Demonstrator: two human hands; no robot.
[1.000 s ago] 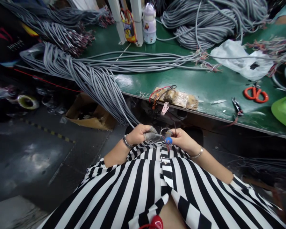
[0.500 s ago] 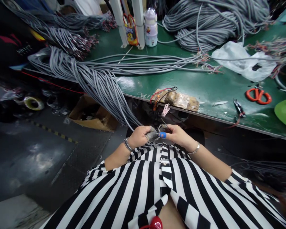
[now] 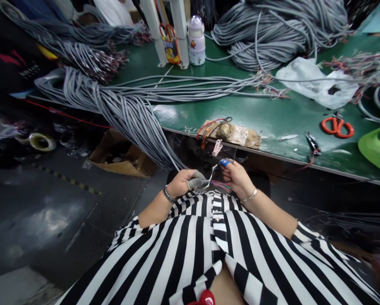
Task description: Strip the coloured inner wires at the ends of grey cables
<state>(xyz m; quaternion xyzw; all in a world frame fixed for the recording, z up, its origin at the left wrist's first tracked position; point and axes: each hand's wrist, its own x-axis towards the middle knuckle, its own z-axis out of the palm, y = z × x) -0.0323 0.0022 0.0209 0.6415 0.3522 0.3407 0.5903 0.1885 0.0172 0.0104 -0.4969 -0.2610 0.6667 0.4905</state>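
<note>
While between both hands (image 3: 181,184) (image 3: 239,179), coloured wires (image 3: 220,184); their base at left fingertips (image 3: 195,184)

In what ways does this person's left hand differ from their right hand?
The left hand has greyish finger coverings; the right hand shows a blue band. The left hand grips thin coloured wires; the right hand seems to pinch a whitish strand. Both wear metallic-looking bracelets.

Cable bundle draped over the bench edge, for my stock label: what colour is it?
Grey: the cable bundle shows best in the head view.
</note>
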